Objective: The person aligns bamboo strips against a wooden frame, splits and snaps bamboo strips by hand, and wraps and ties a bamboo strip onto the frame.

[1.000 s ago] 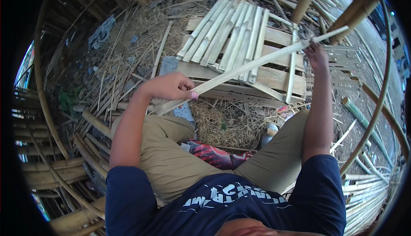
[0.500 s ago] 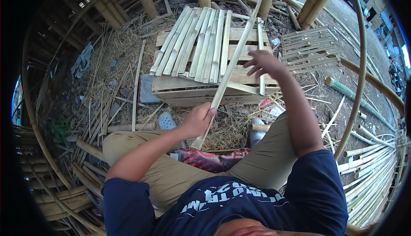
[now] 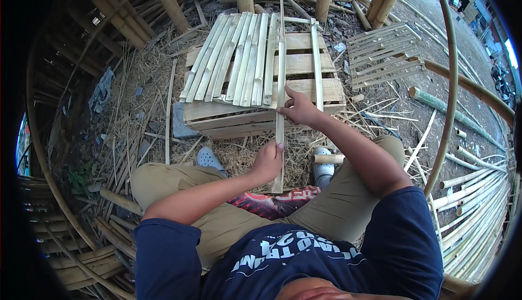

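The left grip [image 3: 268, 163] is closed around the near part of a long, pale, flat split-bamboo strip [image 3: 281, 60], thumb laid along it, so that end looks pretty well controlled. The right grip [image 3: 299, 108] is set a bit farther up, fingers touching the strip and the index finger stretched out; whether it's really pinched there can't be told.

The strip is pointed almost straight away from the lap, with its far part over the pale slatted wooden crate [image 3: 307, 88] used as a surface. Can't be made out if it's resting on the boards or just held above them.

To the left, a row of pale split-bamboo strips [image 3: 239, 63] is laid side by side, and a lone pale bamboo strip [image 3: 317, 66] lies over on the right. The far end should be swung gently, tbh, or the row could get knocked out of line. Firm control is best left to the near hand, with the other used lightly as a guide. Fingertips are better placed on the flat faces, since split edges can probably bite.
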`<move>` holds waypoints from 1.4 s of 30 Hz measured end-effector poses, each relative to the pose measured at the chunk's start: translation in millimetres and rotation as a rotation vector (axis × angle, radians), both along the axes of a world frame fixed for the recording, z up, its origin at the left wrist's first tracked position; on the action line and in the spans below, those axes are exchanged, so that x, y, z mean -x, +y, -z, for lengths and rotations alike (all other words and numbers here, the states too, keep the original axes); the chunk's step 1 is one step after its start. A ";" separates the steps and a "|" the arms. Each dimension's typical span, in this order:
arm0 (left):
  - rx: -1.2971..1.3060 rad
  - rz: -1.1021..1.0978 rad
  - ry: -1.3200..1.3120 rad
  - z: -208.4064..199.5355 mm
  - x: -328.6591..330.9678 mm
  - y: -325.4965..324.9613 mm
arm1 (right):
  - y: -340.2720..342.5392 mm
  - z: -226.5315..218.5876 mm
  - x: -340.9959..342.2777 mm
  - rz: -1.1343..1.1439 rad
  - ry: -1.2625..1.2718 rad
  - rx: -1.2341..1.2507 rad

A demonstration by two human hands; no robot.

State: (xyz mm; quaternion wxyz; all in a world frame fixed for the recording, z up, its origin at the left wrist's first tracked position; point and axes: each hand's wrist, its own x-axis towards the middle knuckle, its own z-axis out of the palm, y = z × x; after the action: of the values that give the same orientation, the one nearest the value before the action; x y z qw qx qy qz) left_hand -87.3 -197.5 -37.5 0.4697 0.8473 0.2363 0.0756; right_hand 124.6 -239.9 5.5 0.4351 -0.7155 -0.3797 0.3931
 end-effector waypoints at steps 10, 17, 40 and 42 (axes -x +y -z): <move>0.134 -0.066 0.093 -13.7 -21.3 17.6 | 2.9 -15.4 15.2 0.067 -0.001 0.203; -0.076 -0.099 0.110 -4.6 -39.1 53.5 | 22.7 38.4 -16.6 0.225 0.035 0.015; 0.643 -0.146 0.122 -11.7 -31.8 82.4 | 73.4 31.3 -52.5 0.433 -0.061 0.068; 0.649 -0.155 0.122 -16.1 -37.4 80.6 | 76.3 38.2 -58.1 0.447 -0.080 0.048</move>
State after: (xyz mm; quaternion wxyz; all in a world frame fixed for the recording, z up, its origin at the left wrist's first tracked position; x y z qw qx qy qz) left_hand -49.8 -116.9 -21.5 0.6927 0.6360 0.3395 -0.0189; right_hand 182.7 -163.6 -32.8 0.4790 -0.8069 -0.2192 0.2672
